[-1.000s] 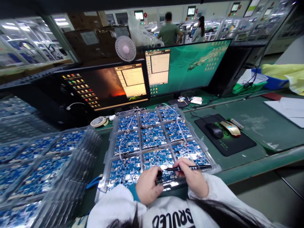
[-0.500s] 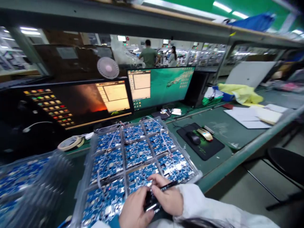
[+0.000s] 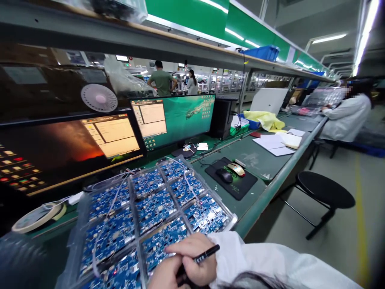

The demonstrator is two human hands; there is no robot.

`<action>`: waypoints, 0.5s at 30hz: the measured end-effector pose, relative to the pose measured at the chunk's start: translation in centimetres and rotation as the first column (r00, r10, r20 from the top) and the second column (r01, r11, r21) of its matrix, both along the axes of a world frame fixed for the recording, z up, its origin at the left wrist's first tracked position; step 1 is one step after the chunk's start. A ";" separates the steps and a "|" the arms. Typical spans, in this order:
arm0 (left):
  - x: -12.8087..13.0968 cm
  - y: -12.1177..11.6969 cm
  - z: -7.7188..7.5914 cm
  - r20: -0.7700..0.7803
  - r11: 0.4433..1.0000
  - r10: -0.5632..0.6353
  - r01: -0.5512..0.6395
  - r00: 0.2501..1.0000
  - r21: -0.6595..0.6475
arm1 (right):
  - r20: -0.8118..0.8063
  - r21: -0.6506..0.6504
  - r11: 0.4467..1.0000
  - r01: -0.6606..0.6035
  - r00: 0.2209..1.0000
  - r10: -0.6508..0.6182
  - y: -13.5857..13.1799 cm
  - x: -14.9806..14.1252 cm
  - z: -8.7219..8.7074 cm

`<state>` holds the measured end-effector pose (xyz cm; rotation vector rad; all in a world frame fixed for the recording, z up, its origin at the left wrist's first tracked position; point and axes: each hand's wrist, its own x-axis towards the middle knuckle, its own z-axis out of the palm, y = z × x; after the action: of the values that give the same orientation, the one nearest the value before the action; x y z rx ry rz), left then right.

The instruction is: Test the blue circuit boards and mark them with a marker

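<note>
Head view showed the right hand (image 3: 201, 260) wrapped around a black pen (image 3: 207, 254). The left hand (image 3: 165, 273) was close up against it, but what its fingers held, if anything, could not be told. Both were over the near side of a clear tray (image 3: 232, 219) full of blue boards (image 3: 156, 210). The step in hand looked like getting the pen set in the fingers. Next seemed to call for a light touch, so the pen would not bump small parts or snag the white wires (image 3: 191, 188).

The green table (image 3: 251, 154) had two lit screens (image 3: 180, 118) on the far side, tape (image 3: 39, 221) on the left, and two mice (image 3: 224, 175) on a black pad (image 3: 240, 188) to the right. A stool (image 3: 326, 190) stood on the right. Far off, a person in white (image 3: 350, 116) sat by the table.
</note>
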<state>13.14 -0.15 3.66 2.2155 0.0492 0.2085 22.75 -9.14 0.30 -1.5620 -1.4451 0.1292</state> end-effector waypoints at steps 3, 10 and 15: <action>0.2 -0.6 -0.4 -0.032 0.997 -0.031 0.029 0.999 -0.070 | -0.005 -0.024 0.992 -0.126 0.992 0.126 -0.9 1.1 0.5; 0.8 0.2 -1.2 -0.146 0.998 0.009 0.001 0.989 0.065 | -0.145 -0.361 0.862 -0.356 0.935 0.325 -2.0 7.4 2.1; 2.2 0.6 -2.0 -0.092 0.938 0.200 -0.164 0.975 0.304 | 0.169 -0.488 0.837 0.247 0.968 -0.187 -1.0 11.8 0.3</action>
<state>15.34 0.40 1.68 2.5217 0.3108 0.1925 34.60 -10.15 0.62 -2.1874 -1.3727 0.3092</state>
